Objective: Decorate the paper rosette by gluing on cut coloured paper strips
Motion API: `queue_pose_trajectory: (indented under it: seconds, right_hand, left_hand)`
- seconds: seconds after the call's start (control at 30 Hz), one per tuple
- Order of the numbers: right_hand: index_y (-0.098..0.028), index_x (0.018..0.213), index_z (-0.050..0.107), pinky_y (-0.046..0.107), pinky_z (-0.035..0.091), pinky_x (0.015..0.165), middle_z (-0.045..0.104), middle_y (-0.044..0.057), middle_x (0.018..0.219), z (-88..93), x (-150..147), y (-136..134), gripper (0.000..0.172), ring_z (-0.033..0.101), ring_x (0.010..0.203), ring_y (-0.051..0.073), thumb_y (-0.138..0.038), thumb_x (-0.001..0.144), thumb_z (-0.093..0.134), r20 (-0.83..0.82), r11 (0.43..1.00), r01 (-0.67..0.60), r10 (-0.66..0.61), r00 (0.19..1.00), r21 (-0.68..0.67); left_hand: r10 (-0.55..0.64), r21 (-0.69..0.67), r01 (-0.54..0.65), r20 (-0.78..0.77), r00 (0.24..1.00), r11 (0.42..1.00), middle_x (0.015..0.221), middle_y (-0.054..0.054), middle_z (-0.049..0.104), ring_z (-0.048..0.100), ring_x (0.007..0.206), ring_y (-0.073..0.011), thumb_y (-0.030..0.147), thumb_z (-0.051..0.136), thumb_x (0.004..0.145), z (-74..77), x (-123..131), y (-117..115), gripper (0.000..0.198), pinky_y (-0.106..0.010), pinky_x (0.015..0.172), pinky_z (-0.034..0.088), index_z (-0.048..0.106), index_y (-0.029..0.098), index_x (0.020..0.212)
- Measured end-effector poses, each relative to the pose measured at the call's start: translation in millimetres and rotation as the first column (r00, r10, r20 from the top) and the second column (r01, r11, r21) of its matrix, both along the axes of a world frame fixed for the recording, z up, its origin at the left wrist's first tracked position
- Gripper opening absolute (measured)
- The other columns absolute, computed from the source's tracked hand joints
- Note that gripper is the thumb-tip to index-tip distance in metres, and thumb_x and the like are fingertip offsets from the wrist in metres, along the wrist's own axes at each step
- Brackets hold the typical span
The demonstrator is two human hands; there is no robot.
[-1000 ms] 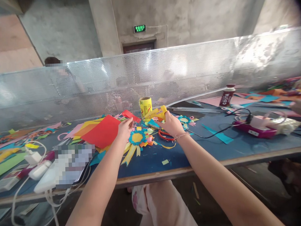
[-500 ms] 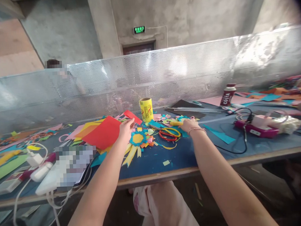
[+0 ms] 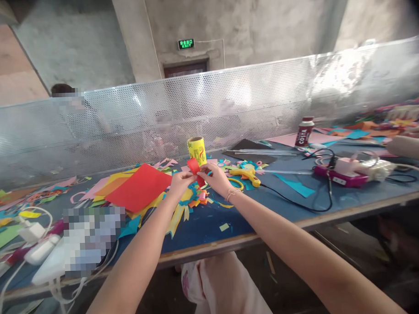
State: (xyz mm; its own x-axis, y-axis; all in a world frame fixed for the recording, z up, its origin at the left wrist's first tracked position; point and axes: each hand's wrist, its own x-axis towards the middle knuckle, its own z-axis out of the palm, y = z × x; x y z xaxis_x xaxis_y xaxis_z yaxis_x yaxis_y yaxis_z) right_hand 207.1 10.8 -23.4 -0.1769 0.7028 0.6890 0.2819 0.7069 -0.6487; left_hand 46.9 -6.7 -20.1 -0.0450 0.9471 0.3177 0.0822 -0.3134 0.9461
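A curled red paper strip (image 3: pixel 193 166) is pinched between both hands above the table. My left hand (image 3: pixel 181 181) closes on its left side, and my right hand (image 3: pixel 215 177) grips it from the right. Below them, partly covered, lies a blue and yellow paper flower (image 3: pixel 189 195) with pale yellow ribbon tails. A yellow glue gun (image 3: pixel 246 176) rests to the right of my right hand, its black cord trailing off. The scissors' yellow handle (image 3: pixel 238 184) shows beside my right wrist. Red paper sheets (image 3: pixel 138 187) lie left of my left hand.
Behind the hands stands a yellow tape roll (image 3: pixel 197 151). A dark red bottle (image 3: pixel 305 131), a purple power strip (image 3: pixel 341 176) and another person's hand (image 3: pixel 408 145) are at right. White chargers and cables (image 3: pixel 44 243) crowd the left. A perforated metal screen (image 3: pixel 262 100) borders the back.
My right hand has left the glue gun and moved left to the red paper strip. The strip, straight before, is now curled between both hands. The view has shifted slightly right.
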Motion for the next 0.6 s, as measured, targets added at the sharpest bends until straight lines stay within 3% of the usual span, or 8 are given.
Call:
queue_pose_trajectory:
  seconds: [0.13,0.3,0.43,0.6]
  right_hand:
    - [-0.018,0.074,0.059,0.029,0.044,0.066,0.061,0.003,0.076,0.6,-2.3,-0.1,0.014,0.056,0.072,0.016,-0.032,0.075,0.062,-0.081,1.0,-0.003,0.002,0.997,-0.013]
    - [-0.019,0.07,0.057,0.029,0.042,0.065,0.059,0.001,0.068,-0.6,-3.4,5.4,0.023,0.052,0.065,0.015,-0.041,0.071,0.063,-0.142,0.993,-0.042,0.027,0.99,-0.108]
    - [-0.018,0.069,0.057,0.028,0.04,0.062,0.056,0.0,0.066,-2.1,-3.1,6.7,0.026,0.049,0.063,0.014,-0.044,0.069,0.062,-0.154,0.986,-0.08,0.058,0.986,-0.144]
    - [-0.018,0.069,0.055,0.027,0.039,0.061,0.055,0.0,0.065,-3.8,-2.6,7.9,0.029,0.047,0.063,0.013,-0.047,0.068,0.062,-0.141,0.98,-0.123,0.102,0.985,-0.154]
  left_hand:
    - [-0.026,0.006,0.026,-0.033,0.999,1.0,0.059,-0.001,0.063,0.058,0.062,-0.0155,0.039,0.081,0.049,-0.1,2.4,-1.8,0.029,-0.029,0.067,0.046,0.068,0.016,0.059]
    - [-0.095,-0.034,0.099,0.089,0.991,0.995,0.063,-0.004,0.067,0.061,0.065,-0.0177,0.048,0.082,0.048,3.4,6.6,-6.7,0.037,-0.033,0.074,0.049,0.07,0.016,0.064]
    - [-0.12,-0.049,0.129,0.154,0.981,0.99,0.065,-0.006,0.069,0.064,0.069,-0.0206,0.055,0.077,0.053,3.7,6.8,-6.5,0.041,-0.034,0.073,0.049,0.07,0.016,0.063]
    - [-0.117,-0.063,0.126,0.138,0.983,0.99,0.067,-0.006,0.07,0.064,0.067,-0.0202,0.057,0.08,0.049,2.5,6.2,-5.2,0.046,-0.034,0.074,0.05,0.07,0.015,0.065]
